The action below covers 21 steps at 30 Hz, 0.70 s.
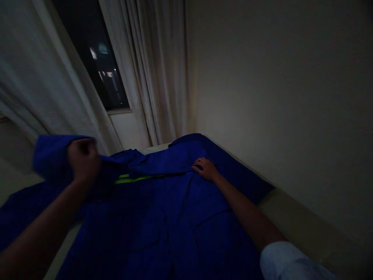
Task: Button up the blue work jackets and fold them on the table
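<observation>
A large blue work jacket [175,210] with a bright green reflective stripe [132,179] lies spread over a pale bed. My left hand [84,159] is closed in a fist around a raised fold of the blue fabric [49,155] at the left, lifting it off the bed; the hand is blurred by motion. My right hand [205,168] rests on the jacket near its far middle, fingers curled down onto a fold of the cloth, pressing it. A white sleeve [287,260] covers my right upper arm at the lower right.
Pale curtains [151,70] hang on both sides of a dark window [99,58] behind the bed. A plain wall [276,97] runs along the bed's right edge [291,210]. The room is dim.
</observation>
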Motion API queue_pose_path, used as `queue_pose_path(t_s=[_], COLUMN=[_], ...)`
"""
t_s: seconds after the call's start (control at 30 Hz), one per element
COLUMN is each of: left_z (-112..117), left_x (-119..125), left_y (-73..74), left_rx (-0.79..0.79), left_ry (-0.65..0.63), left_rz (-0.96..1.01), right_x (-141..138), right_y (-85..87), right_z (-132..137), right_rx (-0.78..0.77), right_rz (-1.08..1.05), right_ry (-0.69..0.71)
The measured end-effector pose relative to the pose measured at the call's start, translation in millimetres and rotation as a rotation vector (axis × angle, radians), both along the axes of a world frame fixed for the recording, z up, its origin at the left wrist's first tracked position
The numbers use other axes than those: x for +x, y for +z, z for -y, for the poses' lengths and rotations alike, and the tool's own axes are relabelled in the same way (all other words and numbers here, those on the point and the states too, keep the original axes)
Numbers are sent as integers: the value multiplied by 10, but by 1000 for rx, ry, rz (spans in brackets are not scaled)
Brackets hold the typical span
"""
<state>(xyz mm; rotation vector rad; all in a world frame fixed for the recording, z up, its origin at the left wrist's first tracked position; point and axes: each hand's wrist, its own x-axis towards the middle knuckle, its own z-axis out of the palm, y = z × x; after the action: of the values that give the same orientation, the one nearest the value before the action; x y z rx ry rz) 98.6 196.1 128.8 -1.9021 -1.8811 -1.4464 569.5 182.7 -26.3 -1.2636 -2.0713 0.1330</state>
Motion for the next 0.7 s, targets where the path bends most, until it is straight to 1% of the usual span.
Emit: queue_pose_path(t_s=[0.03, 0.07, 0.1, 0.13, 0.17, 0.2, 0.23, 0.27, 0.3, 0.37, 0.43, 0.47, 0.5, 0.53, 0.57, 0.63, 0.7], left_z=[14, 47, 91, 134, 167, 185, 185, 167, 138, 73, 34, 29, 31, 34, 35, 13, -46], left_x=[258, 511, 741, 931, 1067, 1144, 1163, 1127, 1048, 812, 558, 450, 362, 294, 244, 177, 117], left_y=[-88, -193, -311, -432, -551, -661, -756, -835, -897, -985, -1048, -1077, -1105, -1132, -1154, -1181, -1176], left_rx=[-110, -210, -314, -453, -559, -644, -697, -708, -688, -599, -510, -494, -506, -539, -581, -643, -633], left_ry=[-237, -438, -632, -856, -986, -1054, -1056, -985, -873, -594, -284, -145, -48, 11, 34, 14, -16], left_rz=[-53, -120, -189, -275, -327, -356, -357, -339, -322, -346, -420, -440, -434, -405, -365, -295, -231], right_x=[33, 76, 126, 181, 235, 285, 326, 354, 370, 364, 318, 285, 246, 202, 155, 61, -8], right_y=[4, 10, 18, 26, 33, 37, 38, 35, 27, 2, -24, -31, -31, -21, 0, 86, 230], right_z=[-20, -43, -66, -89, -108, -124, -136, -146, -153, -166, -178, -184, -189, -191, -192, -187, -178], right_rx=[-45, -101, -162, -224, -280, -326, -360, -378, -381, -357, -320, -301, -277, -246, -215, -168, -120], right_rz=[-123, -279, -459, -647, -825, -977, -1090, -1160, -1194, -1185, -1103, -1040, -958, -859, -745, -512, -363], right_ry=[-6, -31, -67, -109, -143, -161, -163, -156, -154, -167, -194, -216, -237, -256, -267, -251, -186])
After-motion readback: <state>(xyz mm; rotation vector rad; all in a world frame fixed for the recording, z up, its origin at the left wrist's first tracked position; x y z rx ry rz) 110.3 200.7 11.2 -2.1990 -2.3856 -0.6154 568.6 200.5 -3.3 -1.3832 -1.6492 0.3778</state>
